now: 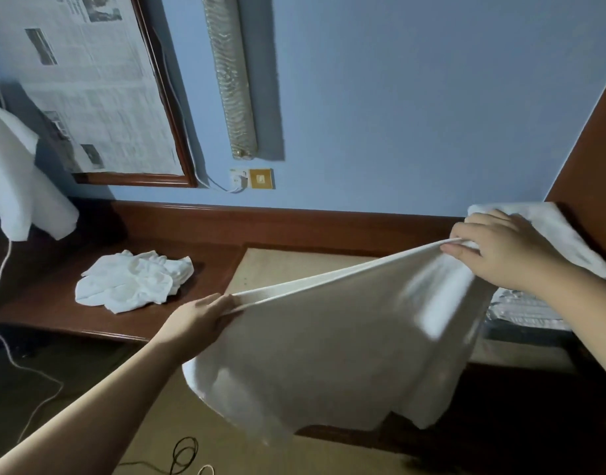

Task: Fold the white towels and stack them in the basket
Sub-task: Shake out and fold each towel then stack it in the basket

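Grip: left hand (205, 315) and right hand (497, 250) each pinch the towel (329, 354) top hem, stretched near-left to far-right; cloth hangs below, over the bench (54, 303).

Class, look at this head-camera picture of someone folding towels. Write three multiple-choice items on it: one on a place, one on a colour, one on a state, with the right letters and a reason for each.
1. Where does the crumpled white cloth lie?
A. on the dark wooden ledge
B. on the floor
C. in the person's lap

2. What colour is the wall?
A. yellow
B. blue
C. green

3. How is the towel held?
A. folded flat on a surface
B. rolled up in one hand
C. stretched by its top edge between both hands, the rest hanging

Answers:
1 A, it sits on the wooden ledge below the framed newspaper.
2 B, the wall behind everything is plainly blue.
3 C, the left hand and right hand each have a grip on the hem, and the cloth hangs below.
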Tool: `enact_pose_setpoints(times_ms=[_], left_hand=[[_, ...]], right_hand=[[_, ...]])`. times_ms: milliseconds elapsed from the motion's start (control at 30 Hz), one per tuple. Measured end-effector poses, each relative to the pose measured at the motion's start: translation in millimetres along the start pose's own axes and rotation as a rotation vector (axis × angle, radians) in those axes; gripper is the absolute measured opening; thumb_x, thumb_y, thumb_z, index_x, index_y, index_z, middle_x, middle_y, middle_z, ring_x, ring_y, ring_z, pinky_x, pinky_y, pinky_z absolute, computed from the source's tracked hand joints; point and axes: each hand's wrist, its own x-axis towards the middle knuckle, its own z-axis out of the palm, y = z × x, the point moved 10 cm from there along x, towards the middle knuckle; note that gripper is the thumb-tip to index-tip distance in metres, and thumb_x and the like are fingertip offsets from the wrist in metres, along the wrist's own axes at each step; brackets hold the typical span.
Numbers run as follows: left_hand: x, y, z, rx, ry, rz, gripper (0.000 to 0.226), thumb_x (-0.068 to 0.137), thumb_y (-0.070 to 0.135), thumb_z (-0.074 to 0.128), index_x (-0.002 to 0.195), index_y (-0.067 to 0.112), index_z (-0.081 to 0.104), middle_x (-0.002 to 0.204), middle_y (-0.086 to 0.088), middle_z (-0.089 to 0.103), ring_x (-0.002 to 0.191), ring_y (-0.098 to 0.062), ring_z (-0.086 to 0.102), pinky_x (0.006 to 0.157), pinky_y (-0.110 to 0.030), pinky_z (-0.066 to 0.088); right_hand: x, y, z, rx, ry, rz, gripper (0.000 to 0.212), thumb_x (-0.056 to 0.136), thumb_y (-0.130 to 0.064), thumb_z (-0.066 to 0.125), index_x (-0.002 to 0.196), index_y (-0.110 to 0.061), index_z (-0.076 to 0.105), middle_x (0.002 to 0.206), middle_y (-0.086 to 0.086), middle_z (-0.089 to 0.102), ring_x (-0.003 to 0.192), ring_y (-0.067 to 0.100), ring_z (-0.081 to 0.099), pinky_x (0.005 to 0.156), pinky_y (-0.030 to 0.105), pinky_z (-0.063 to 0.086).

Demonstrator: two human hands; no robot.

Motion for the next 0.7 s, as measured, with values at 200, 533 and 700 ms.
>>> enact_pose_setpoints(times_ms=[200, 533, 700], left_hand=[[-10, -9, 21, 0.061, -0.071, 0.186, 0.037, 0.105, 0.059, 0.049, 0.102, 0.031, 0.073, 0.075, 0.009, 0.050, 0.058, -0.017, 0.051, 0.046, -0.031, 0.044], [44, -69, 79, -0.129, -0.097, -0.084, 0.033, 0.095, 0.046, 0.059, 0.070, 0.024, 0.058, 0.065, 0.016, 0.046, 0.060, -0.006, 0.049, 0.058, -0.015, 0.036], [116, -107, 140, -0.118, -0.231, -0.034, 0.030, 0.095, 0.044, 0.056, 0.080, 0.019, 0.062, 0.074, 0.012, 0.050, 0.062, -0.014, 0.053, 0.060, -0.031, 0.048]], right_hand=[[-26, 13, 73, 0.101, -0.132, 0.033, 0.038, 0.096, -0.064, 0.041, 0.083, -0.032, 0.058, 0.081, -0.013, 0.052, 0.091, 0.017, 0.050, 0.085, 0.042, 0.043], [-5, 35, 196, 0.137, -0.361, 0.075, 0.033, 0.098, -0.064, 0.041, 0.078, -0.037, 0.042, 0.079, -0.016, 0.049, 0.083, 0.010, 0.045, 0.077, 0.046, 0.049], [41, 71, 271, 0.164, -0.516, 0.141, 0.023, 0.106, -0.041, 0.045, 0.085, -0.033, 0.050, 0.089, -0.014, 0.052, 0.093, 0.014, 0.049, 0.082, 0.040, 0.043]])
